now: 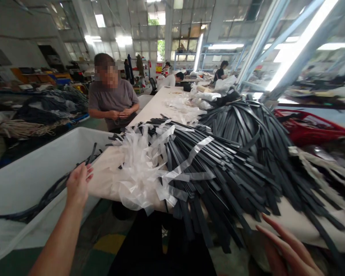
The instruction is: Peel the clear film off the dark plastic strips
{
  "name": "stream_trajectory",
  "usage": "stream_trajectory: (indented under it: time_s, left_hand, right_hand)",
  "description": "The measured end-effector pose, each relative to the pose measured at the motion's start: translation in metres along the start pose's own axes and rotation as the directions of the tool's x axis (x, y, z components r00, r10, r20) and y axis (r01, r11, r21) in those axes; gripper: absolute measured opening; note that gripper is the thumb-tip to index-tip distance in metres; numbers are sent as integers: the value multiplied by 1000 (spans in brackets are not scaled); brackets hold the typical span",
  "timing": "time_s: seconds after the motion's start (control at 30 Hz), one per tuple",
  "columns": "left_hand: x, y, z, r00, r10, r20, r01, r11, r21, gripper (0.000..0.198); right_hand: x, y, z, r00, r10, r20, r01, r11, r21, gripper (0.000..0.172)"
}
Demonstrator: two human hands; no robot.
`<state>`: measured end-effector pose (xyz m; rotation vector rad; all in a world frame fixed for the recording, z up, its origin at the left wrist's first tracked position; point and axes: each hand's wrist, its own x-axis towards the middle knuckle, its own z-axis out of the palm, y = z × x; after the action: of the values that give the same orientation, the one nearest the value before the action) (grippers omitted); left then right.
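My left hand (78, 184) is over the near rim of a white bin (46, 157), its fingers curled in at the black strips (53, 193). Those strips trail down leftward into the bin, and one end sticks up past my fingertips. Part of the grip is hidden behind the hand. At the lower right, my right hand (287, 245) has its fingers stretched out and apart, holding nothing, near the front table edge. Just beyond it lies a fanned pile of flat black strips (218, 168). Crumpled clear plastic strips (140, 168) lie across the pile's left side.
A pale table (152, 107) runs away from me. Behind the pile rises a larger heap of dark strips (238, 122). A red basket (313, 124) stands to the right. Across the bin a person (113, 96) sits with both hands together. Others work farther back.
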<state>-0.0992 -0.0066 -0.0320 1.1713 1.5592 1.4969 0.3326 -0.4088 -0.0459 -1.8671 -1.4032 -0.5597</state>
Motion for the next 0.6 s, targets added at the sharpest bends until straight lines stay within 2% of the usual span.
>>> stream_trajectory:
  time_s: [0.07, 0.1, 0.13, 0.17, 0.2, 0.27, 0.3, 0.33, 0.37, 0.43, 0.47, 0.53, 0.6]
  left_hand:
    - [-23, 17, 19, 985, 118, 129, -122, 992, 20, 30]
    - [-35, 29, 29, 958, 197, 207, -212, 976, 52, 31]
    - [-48, 42, 39, 912, 273, 306, -312, 946, 88, 32]
    - [-61, 55, 49, 844, 332, 420, -414, 902, 119, 34]
    - [-74, 68, 59, 756, 367, 542, -510, 850, 135, 35]
    - [-98, 87, 83, 536, 374, 757, -677, 726, 121, 38]
    - [-109, 92, 96, 432, 355, 829, -745, 659, 105, 40]
    - [-118, 94, 108, 348, 324, 880, -797, 596, 96, 41]
    - [-125, 95, 120, 289, 286, 914, -836, 540, 95, 43]
    - [-134, 91, 141, 217, 192, 957, -875, 473, 103, 41]
    - [-136, 88, 150, 201, 142, 969, -875, 470, 113, 37]
    - [-136, 83, 162, 198, 66, 978, -846, 515, 137, 27]
    - [-135, 82, 169, 216, 50, 975, -792, 593, 145, 22]
  right_hand:
    - [8, -17, 5, 996, -73, 41, 73, 997, -6, 25]
    - [12, -24, 8, 993, -104, 51, 103, 995, 11, 25]
    - [15, -31, 12, 991, -123, 53, 121, 992, 34, 25]
    - [17, -37, 16, 989, -137, 55, 134, 989, 59, 26]
    - [19, -43, 20, 987, -148, 60, 143, 986, 84, 27]
    - [18, -54, 27, 983, -167, 79, 156, 980, 124, 29]
    - [17, -58, 29, 980, -176, 90, 163, 977, 138, 30]
    - [15, -62, 30, 978, -182, 101, 167, 975, 147, 30]
    - [12, -65, 31, 976, -187, 114, 169, 974, 152, 30]
    - [7, -67, 29, 974, -183, 133, 163, 975, 150, 31]
    - [4, -67, 28, 975, -174, 139, 154, 977, 144, 31]
    - [0, -64, 25, 977, -158, 141, 140, 982, 127, 31]
    - [-3, -60, 24, 980, -144, 136, 129, 985, 112, 30]
